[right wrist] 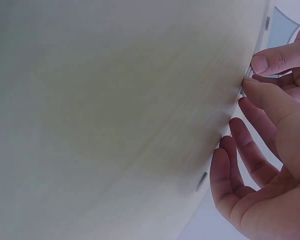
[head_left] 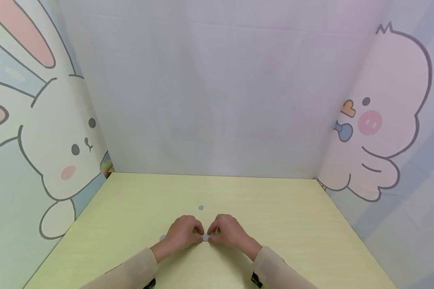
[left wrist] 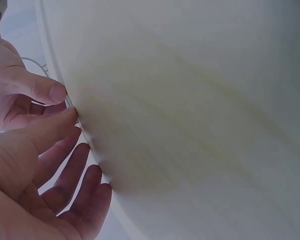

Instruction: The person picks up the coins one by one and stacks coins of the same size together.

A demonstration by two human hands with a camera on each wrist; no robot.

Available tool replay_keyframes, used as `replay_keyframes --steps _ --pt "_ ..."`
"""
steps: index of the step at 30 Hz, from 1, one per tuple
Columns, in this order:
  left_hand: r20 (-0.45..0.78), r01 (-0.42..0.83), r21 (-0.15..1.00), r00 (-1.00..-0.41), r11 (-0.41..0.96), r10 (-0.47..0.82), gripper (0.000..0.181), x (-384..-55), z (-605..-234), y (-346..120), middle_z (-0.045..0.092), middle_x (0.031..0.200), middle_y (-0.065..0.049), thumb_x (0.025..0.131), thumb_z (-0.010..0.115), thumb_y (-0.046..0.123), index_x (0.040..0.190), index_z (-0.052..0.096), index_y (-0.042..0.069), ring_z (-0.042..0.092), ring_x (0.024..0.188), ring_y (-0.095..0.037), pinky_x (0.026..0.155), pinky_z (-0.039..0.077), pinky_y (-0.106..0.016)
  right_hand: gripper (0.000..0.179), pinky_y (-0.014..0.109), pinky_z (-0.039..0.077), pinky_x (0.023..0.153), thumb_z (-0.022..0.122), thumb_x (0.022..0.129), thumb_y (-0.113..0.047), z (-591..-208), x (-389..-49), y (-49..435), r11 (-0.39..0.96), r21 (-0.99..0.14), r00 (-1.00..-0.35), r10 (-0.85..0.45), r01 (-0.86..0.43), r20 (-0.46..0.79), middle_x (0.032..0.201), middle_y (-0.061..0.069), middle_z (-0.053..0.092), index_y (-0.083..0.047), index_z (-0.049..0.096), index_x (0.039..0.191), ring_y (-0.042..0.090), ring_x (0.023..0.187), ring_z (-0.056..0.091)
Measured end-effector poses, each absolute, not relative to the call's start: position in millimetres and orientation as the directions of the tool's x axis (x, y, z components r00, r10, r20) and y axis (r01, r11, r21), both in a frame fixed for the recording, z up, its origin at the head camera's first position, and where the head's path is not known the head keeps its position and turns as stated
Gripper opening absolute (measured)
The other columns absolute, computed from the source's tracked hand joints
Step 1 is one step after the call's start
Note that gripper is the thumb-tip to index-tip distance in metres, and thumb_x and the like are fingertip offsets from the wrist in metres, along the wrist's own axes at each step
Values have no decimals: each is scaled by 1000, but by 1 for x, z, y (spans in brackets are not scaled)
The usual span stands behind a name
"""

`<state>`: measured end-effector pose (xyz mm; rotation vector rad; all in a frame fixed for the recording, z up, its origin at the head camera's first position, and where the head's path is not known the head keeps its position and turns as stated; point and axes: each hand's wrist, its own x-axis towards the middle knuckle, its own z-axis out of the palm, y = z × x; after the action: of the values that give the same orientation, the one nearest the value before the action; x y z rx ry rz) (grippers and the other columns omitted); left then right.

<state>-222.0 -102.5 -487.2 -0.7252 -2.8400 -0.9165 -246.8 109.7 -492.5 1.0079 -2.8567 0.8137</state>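
At the pale-yellow table [head_left: 275,208], both hands' fingers [head_left: 200,228] [head_left: 211,227] pinch a grey disc [head_left: 205,237] between them.

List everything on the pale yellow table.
Three grey discs: one farther back, one between left hand and right hand, one partly behind left wrist. Anything under the hands is hidden.

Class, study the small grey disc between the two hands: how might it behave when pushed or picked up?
The grey disc looks thin, so laid flat it would probably slide rather than tip. Its round outline suggests it might roll if stood on edge. Being so small, it is likely light.
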Motion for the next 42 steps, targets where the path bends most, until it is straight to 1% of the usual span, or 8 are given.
replay_keyframes --steps 10,19,31,39,42 --pt "220 479 499 -876 723 429 13 -223 -487 -104 69 81 9 79 92 12 84 81 16 59 77 -9 68 48 -28 9 18 42 65 93 82 -15 -491 -245 109 657 -459 -788 -587 -598 185 81 -10 71 -17 86 88 4 73 53" --pt "204 470 482 -881 739 427 14 -222 -486 -103 69 81 10 79 94 16 85 82 17 61 78 -10 68 49 -28 9 18 42 66 92 81 -14 -490 -244 109 664 -461 -795 -579 -589 182 81 -9 70 -17 86 88 7 73 56" --pt "194 460 478 -886 748 421 13 -222 -486 -102 68 82 11 79 94 18 85 82 20 56 76 -5 65 47 -27 9 19 42 66 92 82 -14 -488 -243 109 662 -468 -797 -578 -585 178 82 -9 70 -17 86 88 8 75 58" --pt "201 470 473 -881 745 428 13 -222 -486 -102 69 83 11 79 94 18 86 82 20 61 78 -9 66 48 -28 9 18 42 66 92 82 -14 -488 -243 110 661 -466 -794 -582 -588 176 82 -9 70 -17 86 88 7 75 57" --pt "203 471 468 -881 748 427 13 -223 -486 -101 69 83 11 79 94 19 86 83 21 60 78 -8 66 48 -28 9 19 42 66 92 82 -14 -487 -243 110 661 -468 -795 -581 -587 177 82 -9 70 -16 86 88 6 74 55"
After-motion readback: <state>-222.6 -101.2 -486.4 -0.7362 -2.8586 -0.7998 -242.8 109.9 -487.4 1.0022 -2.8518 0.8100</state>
